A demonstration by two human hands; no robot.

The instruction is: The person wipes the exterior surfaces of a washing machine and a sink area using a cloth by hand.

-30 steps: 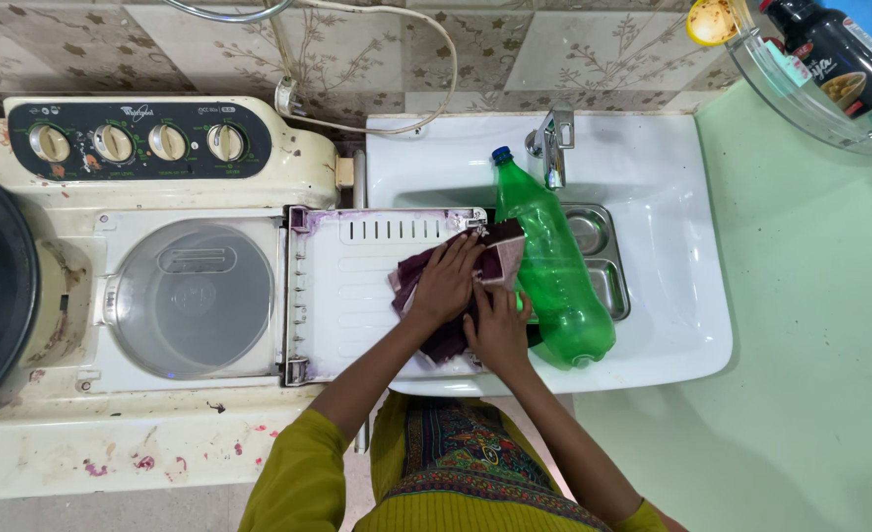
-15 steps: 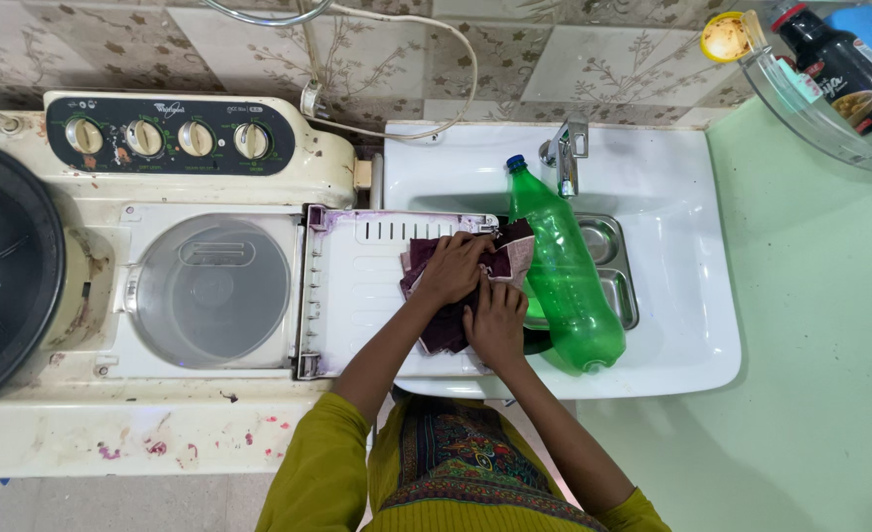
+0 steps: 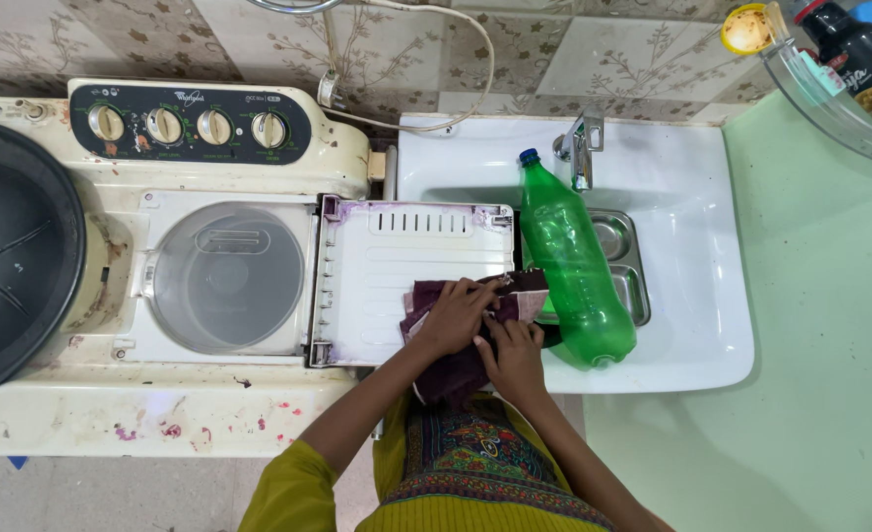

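Note:
My left hand (image 3: 453, 313) and my right hand (image 3: 511, 351) both grip a dark maroon cloth (image 3: 453, 372) at the near edge of a white flipped-open lid (image 3: 397, 256) of the washing machine. Part of the cloth hangs down over the lid's front edge toward my body. A green plastic bottle (image 3: 574, 266) with a blue cap lies in the white sink (image 3: 692, 246) just right of my hands, resting on a steel compartment tray (image 3: 625, 258).
A cream twin-tub washing machine (image 3: 160, 414) fills the left, with a clear round spinner cover (image 3: 227, 276), a dial panel (image 3: 190, 123) and a black tub lid (image 3: 12, 246). A tap (image 3: 582, 143) stands behind the sink. A clear shelf with a dark bottle (image 3: 860, 59) sits top right.
Both hands and the cloth have slid from the middle of the white lid toward its near edge, and the cloth now hangs over the front. The camera view shifted slightly left.

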